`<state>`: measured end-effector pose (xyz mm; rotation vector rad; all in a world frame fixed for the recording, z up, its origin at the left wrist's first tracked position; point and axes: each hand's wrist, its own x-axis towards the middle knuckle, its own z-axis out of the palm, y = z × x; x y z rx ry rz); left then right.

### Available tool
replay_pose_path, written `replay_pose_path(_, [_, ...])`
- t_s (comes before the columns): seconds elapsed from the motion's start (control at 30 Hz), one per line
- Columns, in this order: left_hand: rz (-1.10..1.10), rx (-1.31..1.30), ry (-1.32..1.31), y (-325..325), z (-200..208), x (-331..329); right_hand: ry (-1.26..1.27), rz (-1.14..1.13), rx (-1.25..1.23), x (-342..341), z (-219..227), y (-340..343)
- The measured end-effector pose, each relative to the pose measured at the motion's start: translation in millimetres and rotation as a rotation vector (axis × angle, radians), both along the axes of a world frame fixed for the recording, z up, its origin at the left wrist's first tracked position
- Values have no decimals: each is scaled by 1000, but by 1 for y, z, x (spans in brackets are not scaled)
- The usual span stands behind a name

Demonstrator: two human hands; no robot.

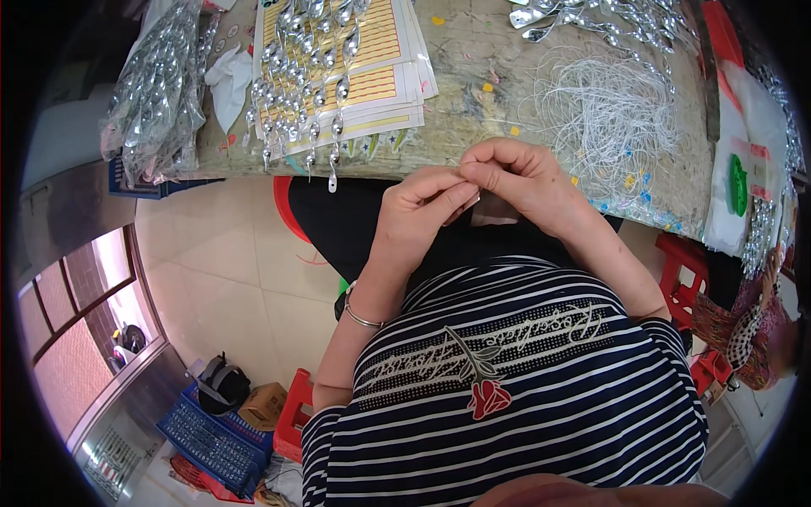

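My left hand (416, 215) and my right hand (525, 179) meet just over the table's near edge. Thumb and forefinger are pinched together on each, with the fingertips touching. A bit of something pale and shiny (475, 199) peeks out under the left thumb; the fingers hide most of it, so its kind is unclear. Left of my hands, strings of silver twisted ornaments (340, 89) lie over printed yellow sheets (384, 84), and one end hangs past the edge. A loose tangle of white string (617, 110) is spread out to the right.
More silver ornaments (604, 19) lie at the far right, and a clear bag of them (156, 93) at the left beside a crumpled white tissue (228, 89). A green plastic piece (738, 184) rests at the right edge. Red stools (680, 275) and a blue crate (211, 444) stand below.
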<state>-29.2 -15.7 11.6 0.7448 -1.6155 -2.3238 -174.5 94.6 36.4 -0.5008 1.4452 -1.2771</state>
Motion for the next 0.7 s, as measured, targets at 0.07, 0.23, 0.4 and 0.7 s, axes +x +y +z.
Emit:
replay_pose_path(0.07, [-1, 24, -19, -1, 0, 4, -36, 6, 55, -1, 0, 2])
replay_pose_path(0.23, [0, -40, -152, -15, 4, 25, 618, 118, -24, -20, 5, 17])
replay_pose_path(0.4, [40, -33, -169, -15, -12, 51, 756, 98, -17, -44, 7, 31])
replay_pose_path(0.7, [16, -276, -78, -11, 5, 18, 737, 77, -175, -12, 11, 13])
